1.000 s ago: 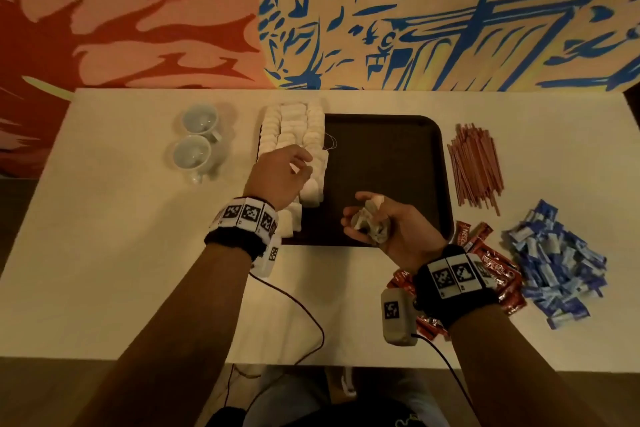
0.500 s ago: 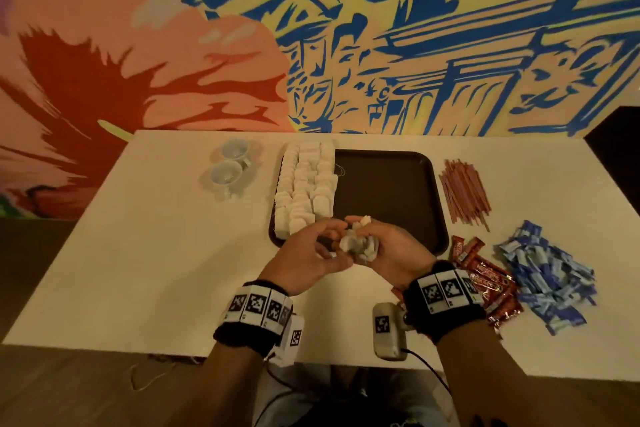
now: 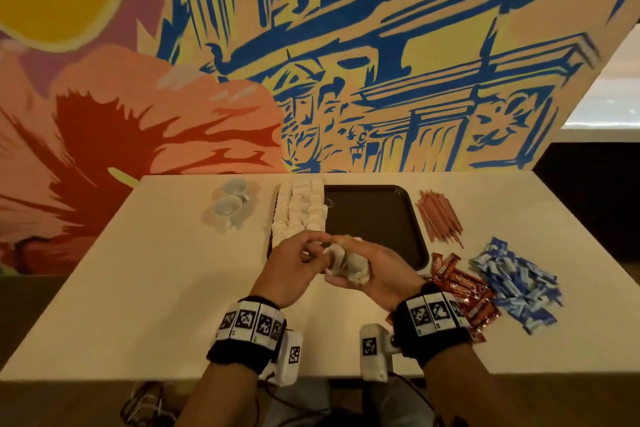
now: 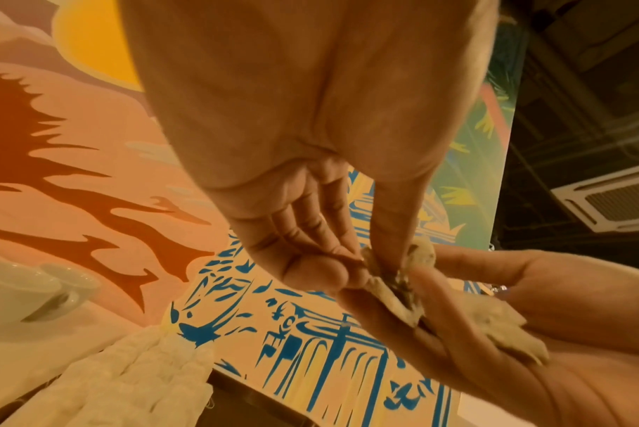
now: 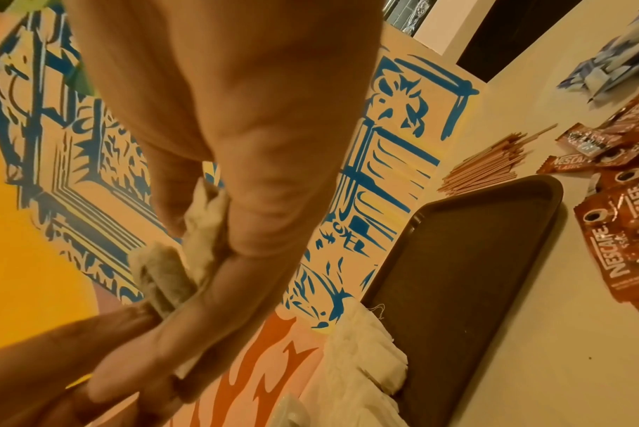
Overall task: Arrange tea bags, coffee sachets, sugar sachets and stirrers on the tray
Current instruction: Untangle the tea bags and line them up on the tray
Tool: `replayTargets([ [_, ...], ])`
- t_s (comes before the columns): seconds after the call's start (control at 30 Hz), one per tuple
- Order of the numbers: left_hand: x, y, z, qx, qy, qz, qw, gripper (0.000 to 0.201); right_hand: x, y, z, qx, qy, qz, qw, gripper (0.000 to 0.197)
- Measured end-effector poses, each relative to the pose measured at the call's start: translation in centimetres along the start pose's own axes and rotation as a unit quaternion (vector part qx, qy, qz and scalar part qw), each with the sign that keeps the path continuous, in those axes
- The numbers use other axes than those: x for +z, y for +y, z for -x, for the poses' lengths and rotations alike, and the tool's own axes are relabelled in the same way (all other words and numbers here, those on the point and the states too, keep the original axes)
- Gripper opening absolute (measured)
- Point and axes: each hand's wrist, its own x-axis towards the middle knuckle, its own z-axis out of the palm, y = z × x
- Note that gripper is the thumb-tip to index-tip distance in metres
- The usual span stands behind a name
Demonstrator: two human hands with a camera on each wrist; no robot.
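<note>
The right hand [image 3: 375, 276] cups a small clump of tea bags [image 3: 349, 267] just before the tray [image 3: 374, 218]; the left hand [image 3: 294, 265] pinches one. Peel a single bag free, minding tangled strings, and lay it beside the rows at the tray's left.
</note>
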Motion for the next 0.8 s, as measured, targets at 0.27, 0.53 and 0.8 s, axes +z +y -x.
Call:
replayTargets([
  [0.27, 0.6, 1.1, 0.9, -0.003, 0.023, 0.089, 0.996, 0.028, -0.8, 0.5, 1.3, -0.052, 0.040, -0.004, 0.998, 0.031],
  [0.53, 1.9, 3.0, 0.9, -0.089, 0.025, 0.201, 0.975, 0.046, -1.6, 0.1, 1.3, -0.116, 0.134, 0.116, 0.977, 0.028],
  [0.8, 3.0, 2.6, 1.3, -0.074, 0.032, 0.207, 0.975, 0.018, -1.9, 0.4, 1.4, -0.104, 0.105, 0.165, 0.975, 0.025],
])
